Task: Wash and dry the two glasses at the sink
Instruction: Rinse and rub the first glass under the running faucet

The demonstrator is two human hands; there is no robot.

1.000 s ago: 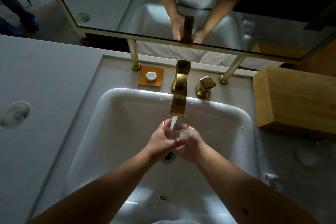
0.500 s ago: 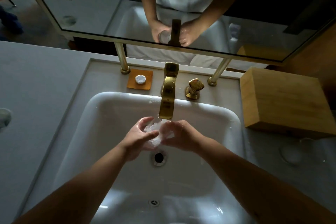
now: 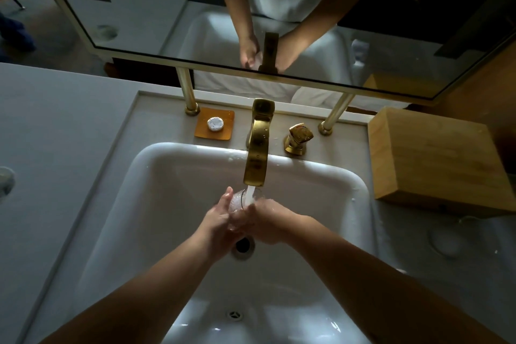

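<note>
**Meanwhile, at the basin: one wet glass, two slick hands**

Right under the curved brass faucet spout (image 3: 258, 145), a small clear drinking glass (image 3: 239, 202) is held over the white rectangular ceramic sink (image 3: 178, 176), with the stream of running water (image 3: 250, 195) falling onto or into it. The left hand (image 3: 216, 222) wraps the near-left side of the glass, fingers curled round its wall with the fingertips reaching up towards the rim. The right hand (image 3: 269, 222) closes in from the other side; its fingers press against the glass, though whether they grip it or rub it cannot be told, since splashing water blurs the contact. Directly below the hands lies the round metal drain (image 3: 243, 245).

Only this one glass is clearly in view. A faint round shape sits on the grey countertop (image 3: 55, 131) to the right, below the pale wooden box (image 3: 435, 159), and it may be the second glass, but it is too dim to say.

Judging from this, the rinse of the first glass is under way and drying has not begun.

The risks follow from the wetness. Smooth glass and wet skin give little friction, so a loosened grip would likely drop the glass onto hard ceramic, where it could chip or break. The spout hangs just above the rim; lifting the glass straight up could knock it against the brass. Water striking the glass at an angle may also spray onto the countertop.
</note>
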